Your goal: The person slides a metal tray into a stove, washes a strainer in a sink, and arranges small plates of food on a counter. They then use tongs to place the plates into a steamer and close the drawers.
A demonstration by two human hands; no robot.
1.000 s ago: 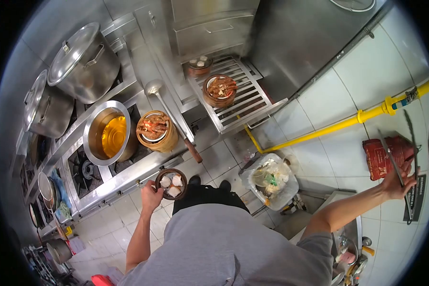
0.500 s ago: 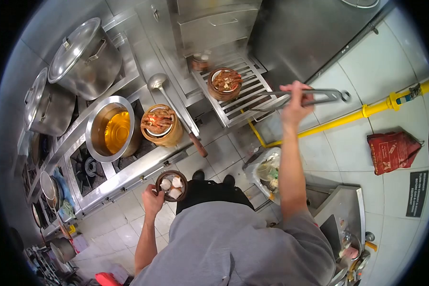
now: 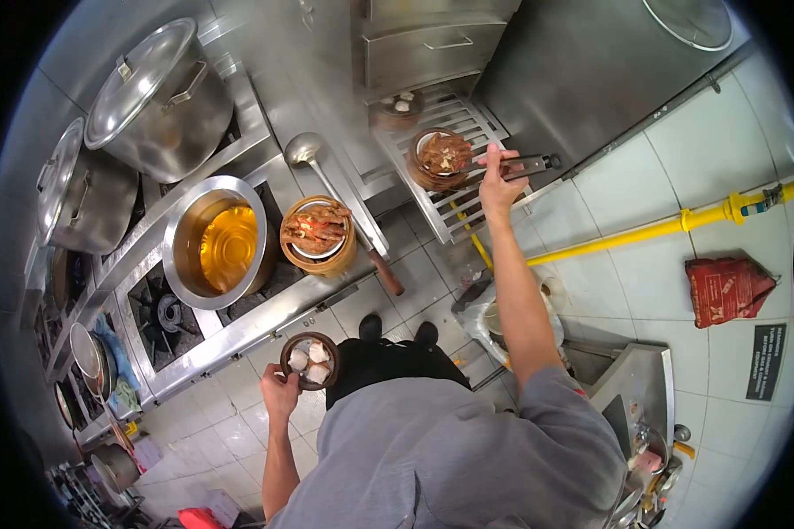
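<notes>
My left hand grips the side of a small round steamer basket holding several white buns, held low in front of my body. Stretched forward, my right hand is closed around metal tongs. Their tips reach the right side of a bamboo steamer basket filled with brown chicken feet, which stands on a slatted metal rack. Behind it on the rack sits another steamer basket with white pieces, blurred by steam.
On the stove to the left are a pot of yellow liquid, two lidded stockpots, and a steamer basket of chicken feet. A ladle lies beside it. Below the rack stands a lined bin; a yellow pipe runs along the wall.
My right hand has moved forward and left, bringing the tongs to the chicken feet basket on the rack. The bun basket stays in my left hand. The view has shifted slightly.
</notes>
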